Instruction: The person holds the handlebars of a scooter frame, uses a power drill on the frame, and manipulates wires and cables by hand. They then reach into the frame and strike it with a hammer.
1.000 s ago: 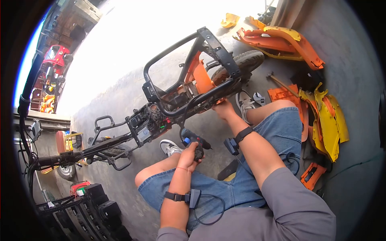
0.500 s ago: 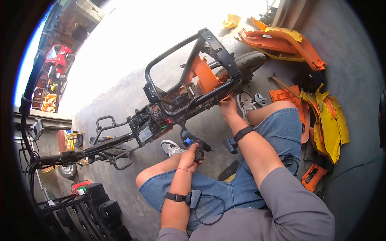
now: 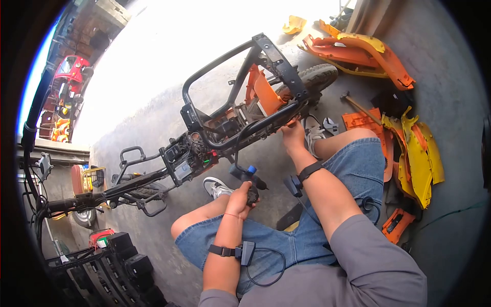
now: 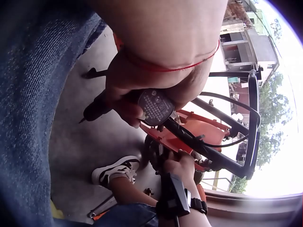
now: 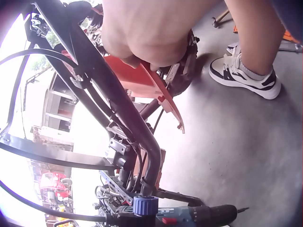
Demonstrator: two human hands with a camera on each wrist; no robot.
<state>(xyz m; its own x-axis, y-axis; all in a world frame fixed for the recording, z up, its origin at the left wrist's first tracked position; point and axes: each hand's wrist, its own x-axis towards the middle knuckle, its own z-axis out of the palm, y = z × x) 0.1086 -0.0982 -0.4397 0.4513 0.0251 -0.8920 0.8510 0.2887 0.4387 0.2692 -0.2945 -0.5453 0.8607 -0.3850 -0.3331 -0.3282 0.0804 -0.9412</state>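
Note:
My left hand (image 3: 239, 199) (image 4: 125, 85) grips a dark cordless drill (image 3: 261, 183) (image 4: 97, 108) by its handle, its round battery end (image 4: 157, 107) towards the left wrist camera. The drill (image 5: 194, 215) has a blue collar (image 5: 145, 206) at its rear; its bit points away from the frame. On the lower side of the black scooter frame (image 3: 240, 135), my right hand (image 3: 292, 137) (image 5: 147, 42) holds the edge of an orange plastic panel (image 3: 267, 97) (image 5: 135, 78) (image 4: 201, 132). The frame partly hides the panel in the head view, and its fingertips are mostly hidden.
Orange and yellow body panels (image 3: 422, 158) lie on the floor at right, near a hammer (image 3: 362, 108) and a wrench (image 3: 330, 126). The rear wheel (image 3: 317, 82) is behind the frame. Black boxes (image 3: 123, 245) stand at lower left.
The drill has turned in my left hand, its blue part shifting right and up. My right hand has shifted slightly to the right, and the orange panel has moved a little within the frame.

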